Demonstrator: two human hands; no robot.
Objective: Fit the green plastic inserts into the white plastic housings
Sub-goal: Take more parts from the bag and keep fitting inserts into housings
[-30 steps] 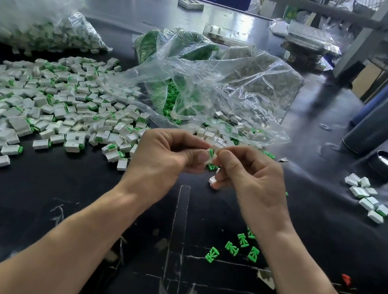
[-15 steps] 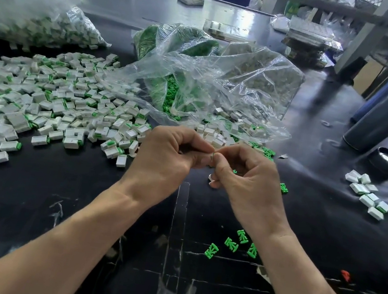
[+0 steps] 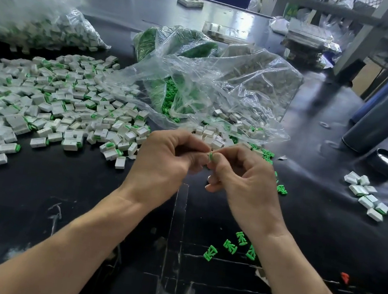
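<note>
Green insert (image 3: pixel 211 156) now shows between both hands.

1. Soft, even daylight falls from the far side; shadows are weak.
2. Glare streaks the clear plastic bag (image 3: pixel 223 80) and the dark table (image 3: pixel 319 110).
3. Wide-angle bending curves the edges; the background is slightly blurred.
</note>
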